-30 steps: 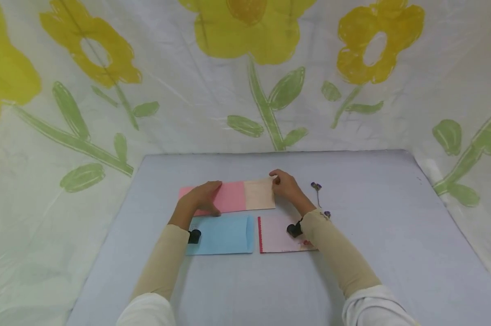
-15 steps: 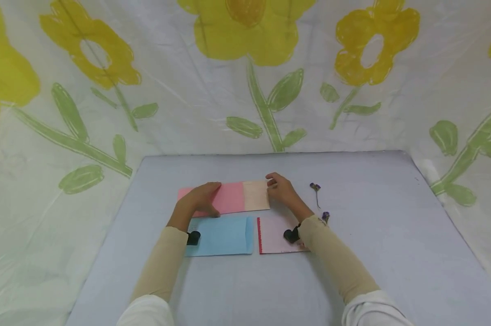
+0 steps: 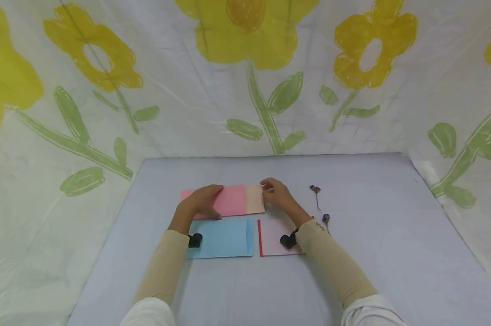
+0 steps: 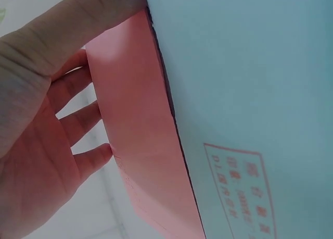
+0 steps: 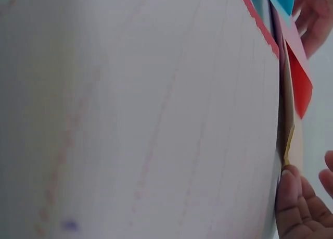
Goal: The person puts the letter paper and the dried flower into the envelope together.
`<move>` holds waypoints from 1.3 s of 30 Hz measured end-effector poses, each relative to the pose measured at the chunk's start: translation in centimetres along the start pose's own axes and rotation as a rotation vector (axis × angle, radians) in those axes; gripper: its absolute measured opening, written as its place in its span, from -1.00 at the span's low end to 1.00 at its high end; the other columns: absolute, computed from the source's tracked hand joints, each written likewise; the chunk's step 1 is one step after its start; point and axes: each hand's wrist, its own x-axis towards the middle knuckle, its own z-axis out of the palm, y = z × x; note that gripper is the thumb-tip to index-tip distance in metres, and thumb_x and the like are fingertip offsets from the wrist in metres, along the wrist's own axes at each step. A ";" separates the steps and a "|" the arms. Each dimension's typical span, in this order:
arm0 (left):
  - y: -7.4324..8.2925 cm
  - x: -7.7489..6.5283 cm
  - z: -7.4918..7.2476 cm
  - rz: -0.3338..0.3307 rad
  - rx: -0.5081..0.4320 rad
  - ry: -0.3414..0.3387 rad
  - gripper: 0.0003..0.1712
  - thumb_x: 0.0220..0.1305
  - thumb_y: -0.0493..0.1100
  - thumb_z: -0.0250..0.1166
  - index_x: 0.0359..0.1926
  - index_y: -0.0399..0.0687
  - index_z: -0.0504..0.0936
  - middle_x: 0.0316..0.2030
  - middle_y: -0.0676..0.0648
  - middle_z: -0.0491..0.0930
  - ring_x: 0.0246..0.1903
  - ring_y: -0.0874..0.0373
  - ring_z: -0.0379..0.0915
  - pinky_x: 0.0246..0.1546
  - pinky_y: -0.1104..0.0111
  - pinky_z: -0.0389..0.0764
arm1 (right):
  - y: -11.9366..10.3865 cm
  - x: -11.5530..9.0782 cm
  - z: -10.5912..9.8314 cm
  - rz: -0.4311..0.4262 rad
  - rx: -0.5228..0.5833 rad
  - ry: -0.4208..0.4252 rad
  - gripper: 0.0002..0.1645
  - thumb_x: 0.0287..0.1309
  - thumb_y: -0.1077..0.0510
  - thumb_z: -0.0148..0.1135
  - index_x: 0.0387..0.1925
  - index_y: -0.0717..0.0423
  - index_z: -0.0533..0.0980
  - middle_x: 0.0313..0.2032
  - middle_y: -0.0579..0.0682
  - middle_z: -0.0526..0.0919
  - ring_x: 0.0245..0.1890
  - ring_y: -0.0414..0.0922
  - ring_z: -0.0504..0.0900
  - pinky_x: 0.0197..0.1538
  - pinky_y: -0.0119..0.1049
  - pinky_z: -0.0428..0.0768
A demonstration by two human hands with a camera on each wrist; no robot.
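Across the pink envelope (image 3: pixel 234 200) spans my left hand (image 3: pixel 199 201), thumb at the near edge and fingers at the far edge. The left wrist view shows the same grip, with the fingertips along the envelope's side. From the envelope's right end sticks out a short length of cream card (image 3: pixel 254 200). My right hand (image 3: pixel 279 194) pinches the outer end of that card; in the right wrist view its thumb (image 5: pixel 287 189) sits at the card's yellowish edge. A red flap (image 5: pixel 299 83) shows there at the envelope's mouth.
Nearer to me lie a light blue envelope (image 3: pixel 223 238) and a lined pale pink sheet (image 3: pixel 271 235) with a red scalloped edge, partly under my right forearm. Dried purple flowers (image 3: pixel 315 189) lie to the right. A floral cloth (image 3: pixel 188 113) hangs behind the table.
My right hand has moved left, and the cream card has slid further into the pink envelope, so less of it shows. My left hand has stayed in place on the envelope.
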 end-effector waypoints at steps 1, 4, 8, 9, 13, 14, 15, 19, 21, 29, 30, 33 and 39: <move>0.0 0.0 0.0 0.004 0.002 0.000 0.16 0.00 -0.07 0.62 0.52 -0.22 0.17 0.47 -0.21 0.20 0.45 -0.16 0.07 0.42 0.02 0.16 | -0.1 -0.1 0.1 -0.001 0.006 0.002 -0.58 0.27 0.31 0.16 0.17 0.25 0.48 0.01 0.19 0.60 0.07 0.14 0.58 0.01 -0.07 0.63; 0.1 0.0 0.1 0.005 0.023 0.000 0.15 0.01 -0.05 0.61 0.52 -0.20 0.17 0.47 -0.20 0.20 0.45 -0.14 0.06 0.42 0.03 0.16 | -0.3 -0.2 0.2 -0.006 0.029 0.003 -0.58 0.27 0.32 0.17 0.16 0.26 0.49 0.01 0.19 0.61 0.06 0.14 0.58 0.03 -0.07 0.62; 0.1 0.1 0.1 0.015 0.041 0.009 0.15 0.00 -0.04 0.62 0.52 -0.20 0.18 0.46 -0.21 0.22 0.45 -0.16 0.08 0.42 0.01 0.17 | -0.4 -0.3 0.5 0.000 0.058 0.001 -0.58 0.29 0.31 0.18 0.17 0.25 0.48 0.02 0.18 0.60 0.07 0.13 0.59 -0.01 -0.11 0.65; 0.0 0.1 0.2 0.017 0.040 0.010 0.15 0.00 -0.05 0.62 0.52 -0.21 0.18 0.46 -0.21 0.22 0.44 -0.16 0.08 0.41 0.01 0.18 | -0.4 -0.3 0.6 0.004 0.063 -0.001 -0.58 0.30 0.31 0.17 0.18 0.25 0.48 0.03 0.18 0.60 0.06 0.13 0.59 -0.03 -0.12 0.65; -0.1 0.1 0.3 0.024 0.047 0.013 0.16 -0.01 -0.03 0.62 0.51 -0.20 0.19 0.46 -0.21 0.23 0.44 -0.16 0.09 0.41 0.01 0.19 | -0.5 -0.2 1.0 0.019 0.071 -0.006 -0.59 0.32 0.30 0.16 0.19 0.23 0.47 0.03 0.16 0.59 0.05 0.09 0.60 -0.06 -0.17 0.67; -0.1 0.2 0.3 0.026 0.050 0.013 0.16 -0.01 -0.03 0.62 0.51 -0.20 0.19 0.46 -0.21 0.23 0.44 -0.16 0.09 0.41 0.01 0.19 | -0.5 -0.2 1.1 0.022 0.073 -0.006 -0.59 0.32 0.30 0.16 0.19 0.22 0.47 0.03 0.15 0.59 0.03 0.08 0.60 -0.07 -0.18 0.67; -0.2 0.2 0.3 0.032 0.055 0.016 0.15 -0.01 -0.02 0.62 0.51 -0.21 0.20 0.45 -0.22 0.24 0.44 -0.17 0.10 0.41 0.00 0.20 | -0.5 -0.2 1.2 0.024 0.078 -0.005 -0.58 0.32 0.30 0.17 0.19 0.23 0.48 0.02 0.15 0.59 0.02 0.07 0.61 -0.08 -0.18 0.67; 0.0 0.2 0.2 0.037 0.044 0.018 0.15 -0.02 -0.04 0.63 0.50 -0.22 0.21 0.45 -0.22 0.24 0.44 -0.17 0.10 0.40 0.00 0.20 | -0.6 -0.1 1.5 0.028 0.098 0.001 -0.59 0.30 0.31 0.17 0.17 0.23 0.49 0.00 0.15 0.60 -0.04 0.05 0.63 -0.13 -0.21 0.67; 0.1 0.2 0.2 0.035 0.040 0.016 0.15 -0.02 -0.04 0.63 0.50 -0.22 0.21 0.45 -0.21 0.24 0.44 -0.16 0.09 0.41 0.01 0.19 | -0.6 -0.1 1.7 0.034 0.103 0.002 -0.60 0.29 0.31 0.18 0.16 0.21 0.50 0.00 0.14 0.61 -0.05 0.03 0.63 -0.14 -0.22 0.67; 0.4 0.0 0.0 0.020 0.043 0.005 0.13 0.00 -0.07 0.62 0.51 -0.22 0.19 0.46 -0.20 0.23 0.45 -0.14 0.08 0.42 0.03 0.18 | -0.9 -0.1 2.4 0.022 0.129 -0.019 -0.59 0.29 0.32 0.17 0.17 0.20 0.50 0.01 0.12 0.60 0.00 0.05 0.62 -0.08 -0.21 0.67; 0.5 0.0 0.0 0.017 0.039 0.004 0.13 0.00 -0.07 0.62 0.51 -0.22 0.20 0.46 -0.20 0.23 0.45 -0.15 0.08 0.42 0.03 0.18 | -0.9 0.0 2.4 0.015 0.132 -0.021 -0.59 0.30 0.32 0.17 0.17 0.21 0.50 0.01 0.12 0.60 0.01 0.05 0.62 -0.08 -0.21 0.67; 0.6 -0.1 0.0 0.010 0.034 0.001 0.14 0.00 -0.07 0.62 0.51 -0.21 0.20 0.46 -0.19 0.23 0.45 -0.14 0.08 0.42 0.03 0.17 | -1.0 0.1 2.5 0.010 0.142 -0.029 -0.59 0.30 0.31 0.19 0.18 0.20 0.50 0.00 0.12 0.61 0.01 0.05 0.61 -0.05 -0.19 0.67; 0.4 0.0 0.1 0.005 0.029 0.000 0.14 -0.01 -0.08 0.63 0.51 -0.20 0.19 0.46 -0.19 0.22 0.45 -0.13 0.08 0.42 0.04 0.18 | -1.2 0.3 3.0 0.036 0.174 -0.044 -0.58 0.30 0.33 0.18 0.18 0.20 0.49 -0.03 0.12 0.61 -0.05 0.01 0.63 -0.05 -0.20 0.66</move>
